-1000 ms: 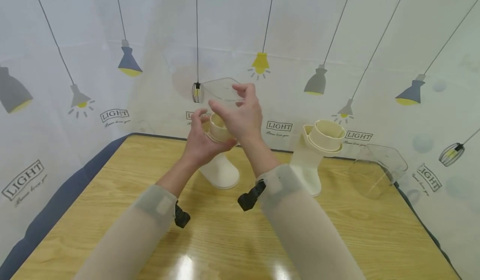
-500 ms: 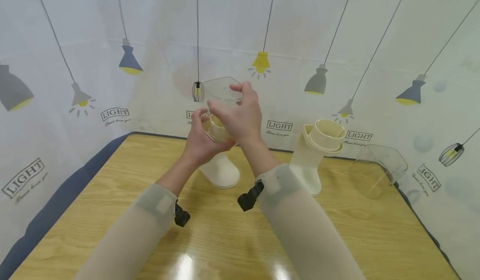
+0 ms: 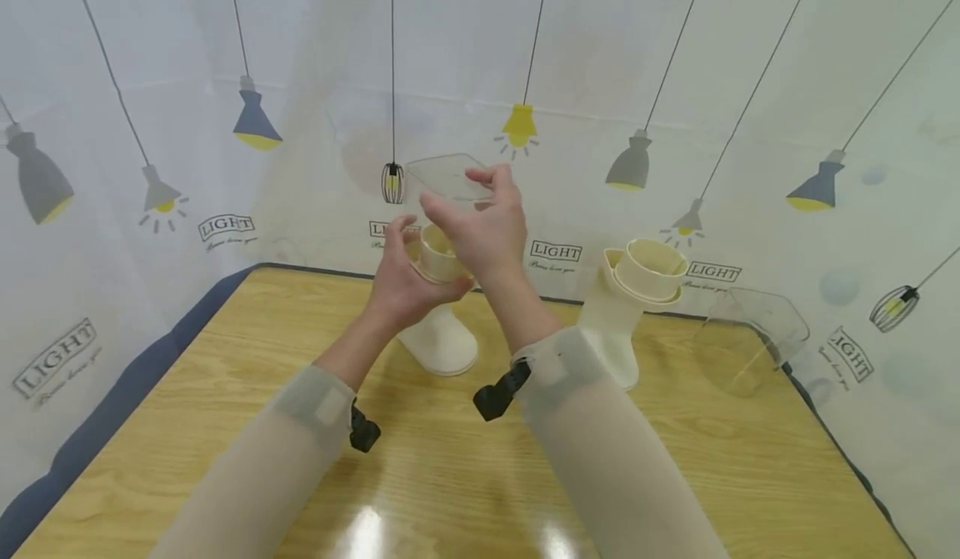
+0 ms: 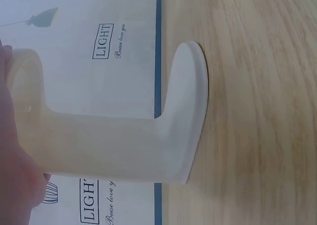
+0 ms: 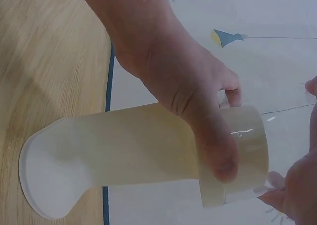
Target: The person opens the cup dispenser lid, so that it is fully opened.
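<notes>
My left hand grips the collar below the round top of a cream plastic stand. The stand is upright on the table, its rounded foot pointing towards me. In the right wrist view the left thumb lies across the collar. Above that top, my right hand holds a clear plastic container with an angular upper rim, thumb on the near side and fingers at its right. The container's lower end meets the cream ring; the right hand hides part of the join. In the left wrist view the stand appears sideways.
A second cream stand with a round top stands to the right. Beyond it a loose clear container lies near the table's back right edge. A curtain printed with lamps hangs behind the wooden table.
Both hands keep their hold on the stand and the clear container, almost without moving. The head view has shifted very slightly.
</notes>
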A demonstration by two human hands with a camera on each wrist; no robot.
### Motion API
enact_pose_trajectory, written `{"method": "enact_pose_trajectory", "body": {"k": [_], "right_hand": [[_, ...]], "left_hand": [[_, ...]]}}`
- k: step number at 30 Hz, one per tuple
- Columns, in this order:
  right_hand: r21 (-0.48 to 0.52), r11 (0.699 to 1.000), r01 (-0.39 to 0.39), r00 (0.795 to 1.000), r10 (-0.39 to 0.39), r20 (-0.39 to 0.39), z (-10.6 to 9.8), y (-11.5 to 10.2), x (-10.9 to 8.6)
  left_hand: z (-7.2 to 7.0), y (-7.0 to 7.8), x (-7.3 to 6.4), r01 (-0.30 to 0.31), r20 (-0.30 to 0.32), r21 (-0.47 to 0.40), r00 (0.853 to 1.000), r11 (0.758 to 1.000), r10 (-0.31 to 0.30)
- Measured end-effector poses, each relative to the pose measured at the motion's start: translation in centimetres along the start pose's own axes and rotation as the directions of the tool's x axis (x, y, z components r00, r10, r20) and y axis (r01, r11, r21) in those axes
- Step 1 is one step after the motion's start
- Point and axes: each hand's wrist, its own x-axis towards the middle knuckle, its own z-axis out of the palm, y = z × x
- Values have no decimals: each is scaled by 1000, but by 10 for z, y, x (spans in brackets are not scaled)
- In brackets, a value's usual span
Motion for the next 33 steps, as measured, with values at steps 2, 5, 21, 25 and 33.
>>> {"method": "enact_pose_trajectory", "body": {"k": [2, 5, 21, 25, 33], "right_hand": [[-12, 1000, 6, 1000, -6, 3, 1, 0, -1], [-10, 1000, 1, 1000, -1, -1, 2, -1, -2], [58, 996, -71, 997, 70, 13, -3, -3, 4], [63, 996, -56, 998, 55, 17, -2, -1, 3], [-37, 999, 17, 999, -16, 27, -1, -3, 0]], "left_hand": [[0, -1, 0, 9, 4, -7, 1000, 1000, -9], [0, -2, -1, 11, 6, -11, 1000, 1000, -11], [-1, 0, -3, -20, -13, -6, 1000, 1000, 20], [-2, 0, -4, -17, -8, -6, 1000, 1000, 17], [-1, -2, -3, -17, -4, -30, 1000, 999, 17]]}}
